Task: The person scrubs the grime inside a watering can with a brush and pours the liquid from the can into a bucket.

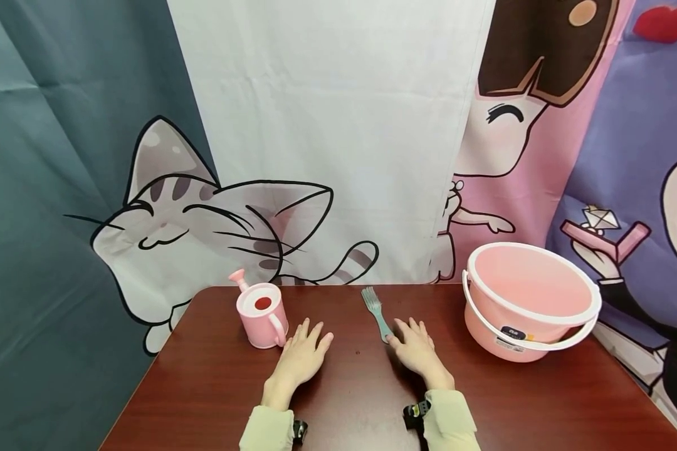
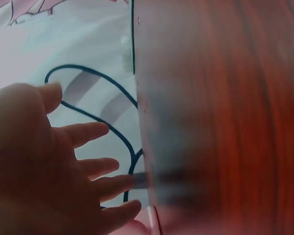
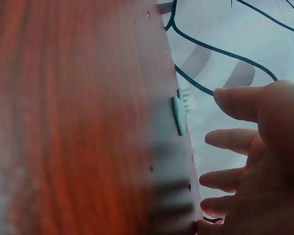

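My left hand [image 1: 300, 358] hovers over the table with its fingers spread, just right of a pink toy watering can [image 1: 261, 322]. In the left wrist view, the fingers of that hand [image 2: 54, 161] are extended and hold nothing. A pale green fork [image 1: 377, 313] lies on the table between my hands, tines pointing away. My right hand [image 1: 416, 351] is beside its handle end, the thumb overlapping the handle's tip in the head view. The right wrist view has the fork [image 3: 177, 116] on the tabletop, apart from the straight fingers of the right hand [image 3: 264, 156].
A pink bucket [image 1: 485, 326] with a white rim and handle stands at the right of the brown table [image 1: 350, 413]. Behind the table's far edge hangs a cloth backdrop [image 1: 338, 125] with cartoon figures. Small wrist cameras [image 1: 416, 414] sit at my sleeves.
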Available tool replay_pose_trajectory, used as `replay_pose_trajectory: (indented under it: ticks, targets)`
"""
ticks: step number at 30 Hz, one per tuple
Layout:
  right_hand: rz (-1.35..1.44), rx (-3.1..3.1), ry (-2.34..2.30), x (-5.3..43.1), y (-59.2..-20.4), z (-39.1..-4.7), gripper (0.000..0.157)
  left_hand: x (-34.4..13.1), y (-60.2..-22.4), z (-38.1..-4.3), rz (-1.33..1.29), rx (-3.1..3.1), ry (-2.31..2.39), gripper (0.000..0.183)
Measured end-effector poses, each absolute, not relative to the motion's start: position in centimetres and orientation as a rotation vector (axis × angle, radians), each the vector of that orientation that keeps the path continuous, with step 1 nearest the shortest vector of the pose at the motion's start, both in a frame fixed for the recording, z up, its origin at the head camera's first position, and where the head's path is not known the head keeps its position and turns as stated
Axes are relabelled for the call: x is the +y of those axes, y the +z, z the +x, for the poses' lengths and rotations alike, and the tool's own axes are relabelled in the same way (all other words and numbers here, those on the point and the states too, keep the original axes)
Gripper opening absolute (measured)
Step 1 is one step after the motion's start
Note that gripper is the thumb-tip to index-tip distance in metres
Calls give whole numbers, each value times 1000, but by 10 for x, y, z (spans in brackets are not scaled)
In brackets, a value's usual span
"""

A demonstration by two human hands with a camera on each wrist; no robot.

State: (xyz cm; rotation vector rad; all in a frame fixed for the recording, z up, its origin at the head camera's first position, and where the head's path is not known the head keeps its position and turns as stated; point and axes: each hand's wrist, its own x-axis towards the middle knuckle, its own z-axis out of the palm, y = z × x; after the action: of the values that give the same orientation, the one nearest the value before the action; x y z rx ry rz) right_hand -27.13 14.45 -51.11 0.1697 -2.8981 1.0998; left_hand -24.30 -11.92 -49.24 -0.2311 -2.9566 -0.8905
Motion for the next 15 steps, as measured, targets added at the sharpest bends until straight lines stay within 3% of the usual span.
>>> replay_pose_trajectory:
  ticks: [15]
  targets:
    - [149,-2940,981,134,-509,-280,47,-161,-497,-248,-389,-2980,-1164,52]
